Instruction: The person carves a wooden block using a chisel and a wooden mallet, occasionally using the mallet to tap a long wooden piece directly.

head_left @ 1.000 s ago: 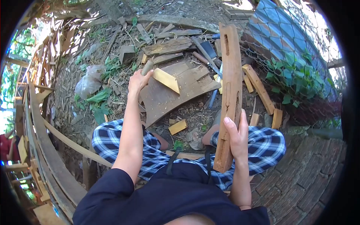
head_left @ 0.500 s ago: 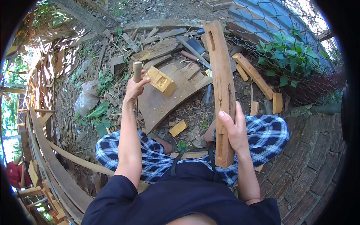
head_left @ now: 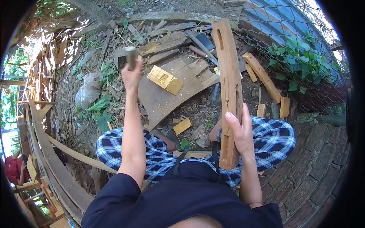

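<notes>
My left hand (head_left: 131, 76) is closed round the upright wooden handle of a chisel (head_left: 131, 57), held left of the board; its blade is hidden now. Fingers and thumb of my right hand (head_left: 242, 131) grip the near part of a long wooden beam (head_left: 229, 68) with slots cut into it. The beam slants upward between my knees, its near end by my lap. A yellowish wooden block (head_left: 165, 80) with a rough hollow in its top lies on a curved wooden board (head_left: 159, 100), apart from my left hand.
Beyond the board lie a wooden-handled tool (head_left: 197, 51) and a saw-like dark blade (head_left: 205, 42). Offcuts (head_left: 183, 125) and a curved wood piece (head_left: 262, 76) are on the ground. A chain-link fence (head_left: 289, 34) stands right, a plastic bag (head_left: 88, 91) left, and a person in red (head_left: 14, 170) far left.
My left hand has lifted away from the block, up and to the left, with the chisel. The block stays on the board. My right hand still grips the beam.
</notes>
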`<state>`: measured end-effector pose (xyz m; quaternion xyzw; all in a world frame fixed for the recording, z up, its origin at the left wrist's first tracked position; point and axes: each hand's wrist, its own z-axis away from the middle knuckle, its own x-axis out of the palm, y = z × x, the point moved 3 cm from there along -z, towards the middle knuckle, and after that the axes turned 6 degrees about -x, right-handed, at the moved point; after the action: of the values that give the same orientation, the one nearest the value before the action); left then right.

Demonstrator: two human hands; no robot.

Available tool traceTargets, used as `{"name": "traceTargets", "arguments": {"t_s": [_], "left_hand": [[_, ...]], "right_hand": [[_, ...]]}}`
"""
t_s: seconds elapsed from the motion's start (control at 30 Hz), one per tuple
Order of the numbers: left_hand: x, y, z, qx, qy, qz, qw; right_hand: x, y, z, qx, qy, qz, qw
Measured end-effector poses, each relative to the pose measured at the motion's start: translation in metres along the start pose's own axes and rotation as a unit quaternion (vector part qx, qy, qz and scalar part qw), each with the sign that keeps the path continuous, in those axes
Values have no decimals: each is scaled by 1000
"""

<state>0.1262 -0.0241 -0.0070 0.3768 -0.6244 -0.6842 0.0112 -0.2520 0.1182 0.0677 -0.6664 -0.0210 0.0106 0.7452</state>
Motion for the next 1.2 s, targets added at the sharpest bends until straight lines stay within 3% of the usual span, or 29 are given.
{"name": "traceTargets", "arguments": {"t_s": [0.03, 0.07, 0.1, 0.17, 0.2, 0.27, 0.33, 0.4, 0.47, 0.57, 0.7, 0.8, 0.87, 1.03, 1.1, 1.2], "left_hand": [[-6, 6, -10, -25, -48, 176, 983], [-15, 12, -19, -48, -90, 346, 933], [-21, 26, -17, -50, -83, 344, 934], [-18, 58, -9, -25, -160, 606, 779], [-16, 65, -5, -25, -157, 606, 780], [-15, 72, 4, -6, -49, 507, 860], [-10, 64, 12, -22, 3, 473, 881], [-6, 50, 19, 32, 96, 359, 928], [0, 40, 19, 34, 143, 374, 916], [10, 34, 22, -13, 228, 502, 834], [10, 35, 28, -34, 247, 453, 856], [12, 31, 30, -52, 268, 466, 842], [11, 30, 33, -46, 272, 542, 794], [11, 33, 40, -30, 291, 533, 794], [11, 41, 44, -2, 334, 470, 817], [10, 43, 51, -24, 317, 448, 836]], "right_hand": [[1, 0, 1, -1, 1, 3, 1000], [2, 0, 0, 1, -5, 3, 1000], [2, -3, 0, -1, -3, 6, 1000], [5, -3, -2, -4, 5, 10, 1000], [6, -2, -4, -4, 2, 10, 1000], [7, -1, -4, 5, 6, 0, 1000], [7, 0, -4, 11, 0, -2, 1000], [8, 0, -5, 14, -8, -2, 1000], [8, 0, -5, 4, -8, 3, 1000], [10, 2, -5, 2, -5, 7, 1000], [13, 3, -5, 2, -12, 2, 1000], [14, 3, -6, 9, -12, 6, 1000], [15, 2, -6, 10, -18, 10, 1000], [18, 1, -8, 17, -24, 13, 999], [19, -2, -8, 25, -25, 14, 999], [20, -3, -7, 24, -31, 24, 999]]}}
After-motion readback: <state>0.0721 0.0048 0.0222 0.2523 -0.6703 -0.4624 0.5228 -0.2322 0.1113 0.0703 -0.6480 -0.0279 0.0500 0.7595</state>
